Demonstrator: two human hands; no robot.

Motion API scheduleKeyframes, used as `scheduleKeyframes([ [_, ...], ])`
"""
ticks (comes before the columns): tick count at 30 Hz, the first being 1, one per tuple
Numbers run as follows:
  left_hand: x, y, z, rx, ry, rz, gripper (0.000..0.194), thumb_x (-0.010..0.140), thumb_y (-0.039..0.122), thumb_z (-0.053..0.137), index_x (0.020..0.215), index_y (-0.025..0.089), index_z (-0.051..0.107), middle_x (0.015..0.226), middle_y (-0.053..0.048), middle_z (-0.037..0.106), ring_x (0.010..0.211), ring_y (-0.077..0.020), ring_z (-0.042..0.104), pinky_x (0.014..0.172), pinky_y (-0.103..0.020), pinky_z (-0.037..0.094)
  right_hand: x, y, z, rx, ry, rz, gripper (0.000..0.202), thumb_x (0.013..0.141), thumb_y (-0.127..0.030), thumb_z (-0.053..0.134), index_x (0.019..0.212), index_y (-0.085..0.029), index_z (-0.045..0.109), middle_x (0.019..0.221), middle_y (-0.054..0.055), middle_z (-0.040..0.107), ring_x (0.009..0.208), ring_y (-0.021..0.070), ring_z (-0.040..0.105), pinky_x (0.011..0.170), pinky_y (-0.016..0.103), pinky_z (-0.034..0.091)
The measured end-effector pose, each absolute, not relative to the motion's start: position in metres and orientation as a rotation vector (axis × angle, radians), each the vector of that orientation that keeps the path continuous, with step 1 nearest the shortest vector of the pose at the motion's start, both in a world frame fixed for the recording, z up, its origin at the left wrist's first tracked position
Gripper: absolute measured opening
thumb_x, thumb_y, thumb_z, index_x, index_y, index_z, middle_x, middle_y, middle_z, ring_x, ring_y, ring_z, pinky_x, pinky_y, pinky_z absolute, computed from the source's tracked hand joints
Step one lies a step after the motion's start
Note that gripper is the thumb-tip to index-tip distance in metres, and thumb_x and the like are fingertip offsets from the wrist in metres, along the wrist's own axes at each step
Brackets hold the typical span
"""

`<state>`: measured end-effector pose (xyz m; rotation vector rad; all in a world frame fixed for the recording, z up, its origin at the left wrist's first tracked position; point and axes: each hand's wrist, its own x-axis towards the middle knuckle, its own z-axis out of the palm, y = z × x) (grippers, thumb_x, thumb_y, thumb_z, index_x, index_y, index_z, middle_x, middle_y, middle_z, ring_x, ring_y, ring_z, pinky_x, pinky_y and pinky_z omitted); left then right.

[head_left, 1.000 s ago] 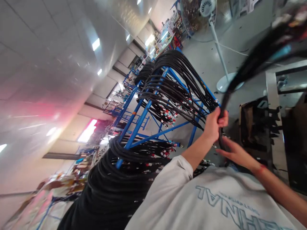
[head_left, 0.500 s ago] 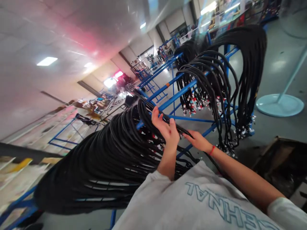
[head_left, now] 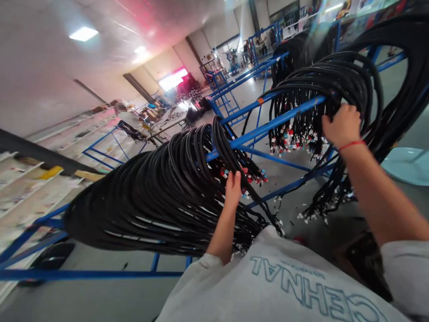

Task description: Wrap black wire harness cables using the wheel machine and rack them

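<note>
Black cables [head_left: 157,192] with small connectors at their ends hang in a dense row over a blue rack [head_left: 288,118]. My left hand [head_left: 233,192] is beside the strands at the near end of this row, touching or very close to them. Its thumb points up and its other fingers are partly hidden by the cables. Further right, my right hand [head_left: 343,125] is closed around black cables in a second bundle [head_left: 321,74] draped over the same rack. White, red and blue connectors [head_left: 291,138] dangle below that bundle.
A thicker bundle of black cables [head_left: 415,49] hangs at the far right, above a pale round stand base [head_left: 409,165] on the floor. Shelves [head_left: 30,188] line the left side. More blue frames and a cluttered table [head_left: 174,118] stand behind.
My right hand has left the near cables and moved right and up to the second bundle. My left hand has come down along the near strands. The view has shifted.
</note>
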<state>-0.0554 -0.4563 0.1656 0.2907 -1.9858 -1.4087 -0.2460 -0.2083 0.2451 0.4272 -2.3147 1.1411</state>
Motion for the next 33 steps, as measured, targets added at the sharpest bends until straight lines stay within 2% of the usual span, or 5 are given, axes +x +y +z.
scheduleKeyframes([
  [6, -0.098, -0.412, 0.185, 0.046, -2.261, -1.419, 0.039, 0.089, 0.053, 0.057, 0.087, 0.015, 0.064, 0.075, -0.006, 0.067, 0.067, -0.019, 0.063, 0.063, -0.029, 0.051, -0.175, -0.302, 0.223, 1.227, -2.236, 1.965, 0.046, 0.086, -0.06, 0.059, 0.095, -0.015, 0.064, 0.094, 0.01, 0.068, 0.092, 0.0244, 0.064, 0.086, 0.04, 0.052],
  [11, -0.063, -0.445, 0.186, 0.281, -2.289, -1.191, 0.037, 0.094, 0.047, 0.052, 0.076, 0.016, 0.063, 0.069, -0.004, 0.067, 0.067, -0.017, 0.062, 0.07, -0.028, 0.049, -0.247, -0.247, 0.221, 0.647, -1.811, 2.631, 0.047, 0.08, -0.063, 0.065, 0.069, -0.02, 0.049, 0.052, -0.005, 0.044, 0.051, 0.0086, 0.046, 0.058, 0.025, 0.046],
  [15, -0.029, -0.478, 0.179, 0.452, -2.066, -1.172, 0.038, 0.093, 0.05, 0.052, 0.072, 0.018, 0.053, 0.062, 0.001, 0.059, 0.059, -0.0132, 0.058, 0.065, -0.026, 0.047, -0.261, -0.198, 0.204, 0.373, -1.639, 2.525, 0.046, 0.084, -0.065, 0.057, 0.069, -0.025, 0.041, 0.049, -0.009, 0.021, 0.045, 0.0084, 0.023, 0.048, 0.026, 0.034],
  [26, -0.077, -0.44, 0.184, 0.138, -1.895, -1.757, 0.045, 0.082, 0.062, 0.061, 0.084, 0.019, 0.051, 0.054, 0.007, 0.047, 0.045, -0.008, 0.046, 0.048, -0.021, 0.043, -0.049, -0.177, -0.051, 0.763, -3.111, 1.907, 0.052, 0.075, -0.078, 0.037, 0.055, -0.031, 0.05, 0.054, 0.005, 0.05, 0.063, 0.0339, 0.06, 0.06, 0.052, 0.051],
  [33, -0.094, -0.418, 0.238, -0.005, -2.103, -1.512, 0.034, 0.09, 0.051, 0.057, 0.082, 0.02, 0.048, 0.052, 0.008, 0.045, 0.041, -0.0077, 0.042, 0.046, -0.021, 0.037, -0.133, -0.235, 0.133, 1.104, -2.381, 2.347, 0.045, 0.074, -0.067, 0.063, 0.081, -0.023, 0.056, 0.066, -0.001, 0.054, 0.059, 0.0143, 0.05, 0.057, 0.029, 0.047],
])
